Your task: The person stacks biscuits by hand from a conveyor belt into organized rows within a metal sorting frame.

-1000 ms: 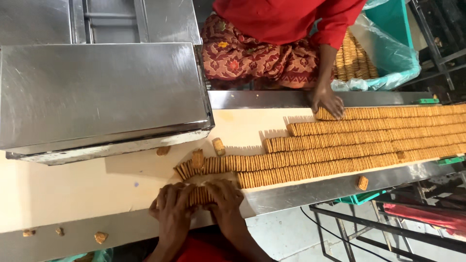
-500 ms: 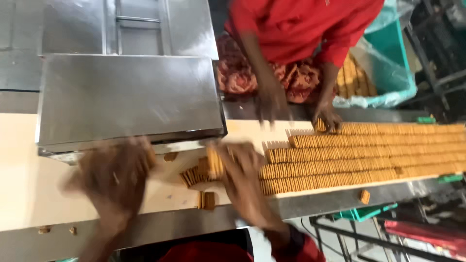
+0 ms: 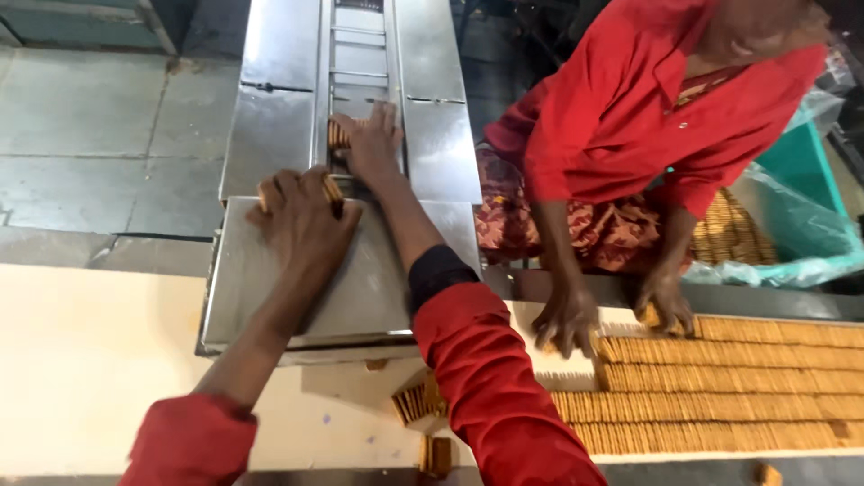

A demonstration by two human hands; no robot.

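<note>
Both hands bring biscuits to the steel machine above the belt.

The left hand (image 3: 301, 216) closes around a biscuit stack (image 3: 331, 187) on the steel cover (image 3: 270, 297); the right hand (image 3: 369, 144) lies flat, fingers spread, pressing more biscuits (image 3: 338, 135) into the feed channel (image 3: 360, 54). Another person's 2 hands (image 3: 567, 319) touch biscuit rows (image 3: 720, 409) on the worktop (image 3: 81, 360).

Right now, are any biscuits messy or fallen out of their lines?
Yes. Most biscuits stand in neat rows on the belt, but a small clump at the rows' left end is tipped and fanned out, some more sit loose by the near edge, and one lone biscuit lies off the rows.
</note>
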